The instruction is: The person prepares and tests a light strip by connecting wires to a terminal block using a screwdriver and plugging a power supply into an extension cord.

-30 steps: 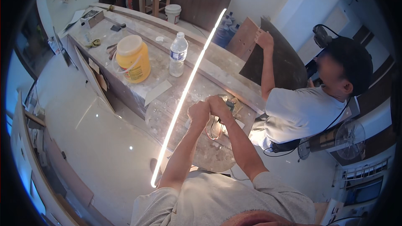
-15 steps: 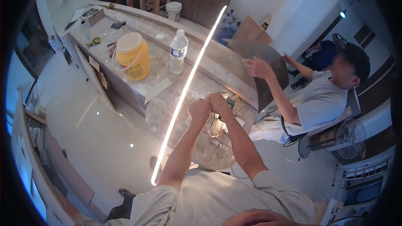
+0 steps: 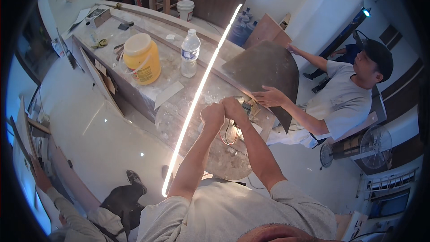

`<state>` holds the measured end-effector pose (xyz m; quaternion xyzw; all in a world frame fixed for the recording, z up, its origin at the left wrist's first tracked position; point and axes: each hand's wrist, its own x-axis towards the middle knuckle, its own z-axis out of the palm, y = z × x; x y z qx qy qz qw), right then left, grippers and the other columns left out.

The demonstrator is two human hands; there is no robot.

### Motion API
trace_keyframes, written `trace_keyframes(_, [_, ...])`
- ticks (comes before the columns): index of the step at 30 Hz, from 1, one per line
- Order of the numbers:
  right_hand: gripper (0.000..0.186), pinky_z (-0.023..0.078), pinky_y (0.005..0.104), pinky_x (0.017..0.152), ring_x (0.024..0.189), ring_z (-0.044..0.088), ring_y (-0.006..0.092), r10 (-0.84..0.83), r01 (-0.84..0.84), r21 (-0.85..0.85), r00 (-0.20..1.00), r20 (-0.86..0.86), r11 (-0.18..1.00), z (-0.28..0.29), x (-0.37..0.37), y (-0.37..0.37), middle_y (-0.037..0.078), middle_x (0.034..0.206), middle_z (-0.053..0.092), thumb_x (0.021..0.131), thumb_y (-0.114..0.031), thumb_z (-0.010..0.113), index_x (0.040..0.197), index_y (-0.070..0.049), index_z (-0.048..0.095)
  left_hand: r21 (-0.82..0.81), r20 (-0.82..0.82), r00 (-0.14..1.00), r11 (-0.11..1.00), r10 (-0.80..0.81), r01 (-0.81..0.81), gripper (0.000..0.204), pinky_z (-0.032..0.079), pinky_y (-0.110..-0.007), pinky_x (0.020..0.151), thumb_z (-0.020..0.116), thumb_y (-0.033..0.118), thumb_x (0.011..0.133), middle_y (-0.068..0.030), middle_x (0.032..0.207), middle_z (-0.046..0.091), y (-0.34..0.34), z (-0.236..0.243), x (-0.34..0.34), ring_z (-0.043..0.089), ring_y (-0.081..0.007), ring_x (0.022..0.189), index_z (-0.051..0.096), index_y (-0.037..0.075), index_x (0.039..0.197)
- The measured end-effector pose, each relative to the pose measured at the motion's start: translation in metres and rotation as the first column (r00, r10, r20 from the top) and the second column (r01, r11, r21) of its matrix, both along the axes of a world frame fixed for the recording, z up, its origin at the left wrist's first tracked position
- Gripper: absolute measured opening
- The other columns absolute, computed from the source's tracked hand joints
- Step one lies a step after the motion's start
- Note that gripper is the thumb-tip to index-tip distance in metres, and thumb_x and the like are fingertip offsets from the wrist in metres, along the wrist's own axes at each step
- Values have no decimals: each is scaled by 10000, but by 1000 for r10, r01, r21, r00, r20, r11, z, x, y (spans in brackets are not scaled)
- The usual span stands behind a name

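Clearly, the relation that counts is how the glowing light strip [image 3: 199, 101] lies beside the 2 hands: it passes just to their left, its long axis slanting from the near left to the far right, with the near end beside the wearer's left sleeve. The left hand [image 3: 212, 116] is the nearer of the 2 to it; the right hand [image 3: 232, 109] sits against the left, above the surface [image 3: 230, 166]. A small electronic module [image 3: 247, 106] is just right of the right hand, and a loop of thin wires [image 3: 230, 144] shows on the near side, between the forearms.

Both hands are knuckles up, fingers bent under and out of sight, so I cannot tell how narrow they are or what they hold. The right hand and wrist cover part of the module and the wires' upper ends. Glare washes out the strip's detail; whether it rests on anything is hard to judge. Farther right, a co-worker's hand [image 3: 272, 97] overlaps a curved brown panel [image 3: 268, 69], contact unclear.
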<state>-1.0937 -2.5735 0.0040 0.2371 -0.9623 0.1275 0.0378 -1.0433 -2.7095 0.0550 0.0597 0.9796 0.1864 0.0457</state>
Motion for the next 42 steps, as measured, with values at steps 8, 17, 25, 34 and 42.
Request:
trace_keyframes(8, [81,566,473,768,864,681,396,15,-16,-20,1000,-22,1000,7,5,-5,231,827,680,725,-80,711,773,-18,692,-14,18,1000,1000,12,-12,170,602,-430,718,617,123,883,-113,980,761,-1,-2,0,751,-292,914,786,122,899])
trace_keyframes(17, [86,559,472,784,864,673,395,-8,8,-2,1000,18,1000,6,4,-5,221,828,679,732,-101,710,763,-24,689,3,21,1000,1000,7,-7,173,602,-429,721,615,122,885,-112,971,763,-3,-1,0,751,-295,916,787,122,908])
trace_keyframes(25, [92,551,471,780,857,666,382,-10,10,-12,1000,-16,1000,7,5,-5,200,826,678,750,-126,703,777,-39,689,-2,16,1000,1000,15,-15,156,602,-425,712,627,124,874,-115,960,762,-2,-4,-2,752,-301,897,782,121,895])
trace_keyframes(34, [90,554,463,799,870,669,374,-2,3,37,1000,-23,999,16,9,-10,183,842,686,743,-129,696,789,-52,695,11,9,1000,1000,16,-16,155,604,-421,717,627,119,873,-115,943,761,-3,-6,0,752,-302,897,781,120,885])
trace_keyframes(42, [94,549,472,787,862,665,374,-8,7,28,1000,11,1000,19,8,-13,179,845,686,752,-137,691,792,-52,688,11,-12,1000,1000,26,-26,156,605,-420,706,626,120,873,-113,950,762,-6,-6,-1,752,-296,900,781,123,891])
